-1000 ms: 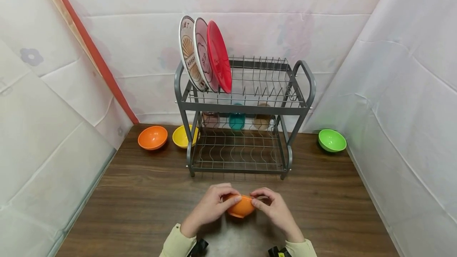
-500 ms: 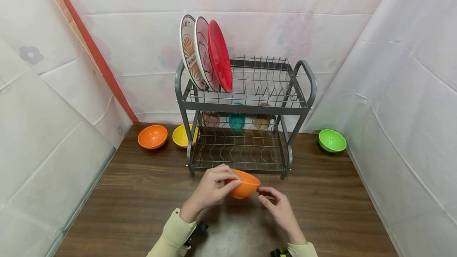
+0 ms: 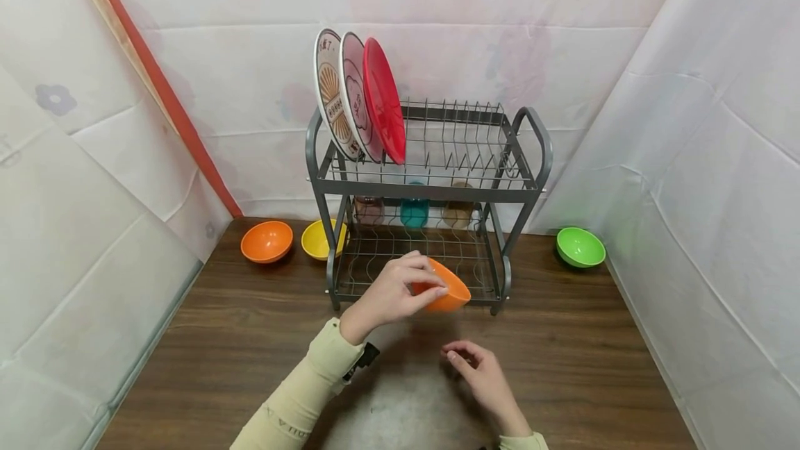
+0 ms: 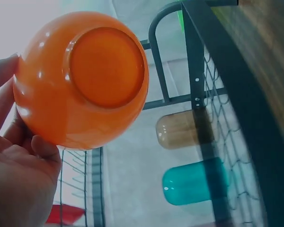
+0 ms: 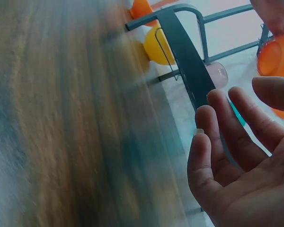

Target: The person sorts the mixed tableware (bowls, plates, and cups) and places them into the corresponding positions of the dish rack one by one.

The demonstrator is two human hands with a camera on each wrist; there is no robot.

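My left hand [image 3: 400, 290] pinches an orange bowl [image 3: 451, 289] by its rim, thumb on one side and fingers on the other. The bowl is tilted, overlapping the front of the rack's lower shelf in the head view. Its round foot and underside face the camera in the left wrist view, where the bowl [image 4: 85, 80] fills the upper left. My right hand [image 3: 484, 380] is low over the table, apart from the bowl, with loosely bent fingers and nothing in them. The grey two-tier dish rack [image 3: 431, 193] stands just beyond both hands.
On the upper tier, two patterned plates [image 3: 331, 96] and a red plate [image 3: 384, 99] lean at the left. Several cups, one a teal cup [image 3: 414, 214], stand at the lower tier's back. Another orange bowl [image 3: 267, 242] and a yellow bowl [image 3: 317, 240] sit left, a green bowl [image 3: 580, 247] right.
Both hands were at the orange bowl near the table's front. The right hand has let go; the left has carried the bowl forward and up to the rack, tilting it more.
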